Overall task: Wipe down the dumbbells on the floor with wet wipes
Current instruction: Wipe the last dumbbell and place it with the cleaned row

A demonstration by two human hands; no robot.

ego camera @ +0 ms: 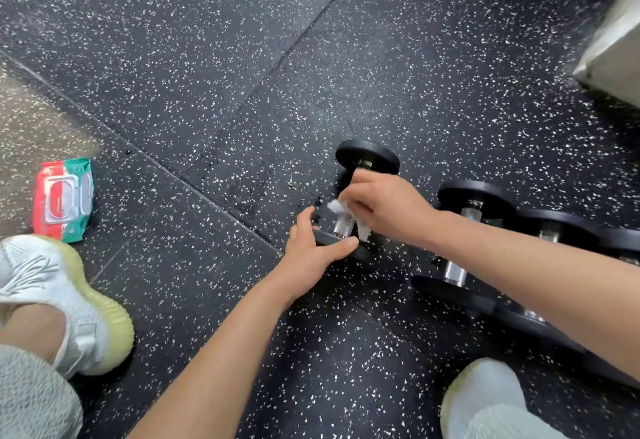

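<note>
wiping chrome handle of nearest dumbbell [346, 227], lying on speckled rubber floor [207, 75] at left end of a row of dumbbells [485, 231]. right hand [384, 208] clamped on white wet wipe [341, 217] wrapped around handle. left hand [311, 248] spread open, pressing near end plate to stop rolling. best to keep plate pinned, twist wipe around bar, slide end to end. wipes pack [64, 199] well apart at left, beside white sneaker [59, 300].

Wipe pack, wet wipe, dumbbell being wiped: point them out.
wipe pack [64, 200], head view, on its white flip lid.
wet wipe [341, 212], head view, on the bunched white part.
dumbbell [367, 153], head view, on the far black weight.
</note>
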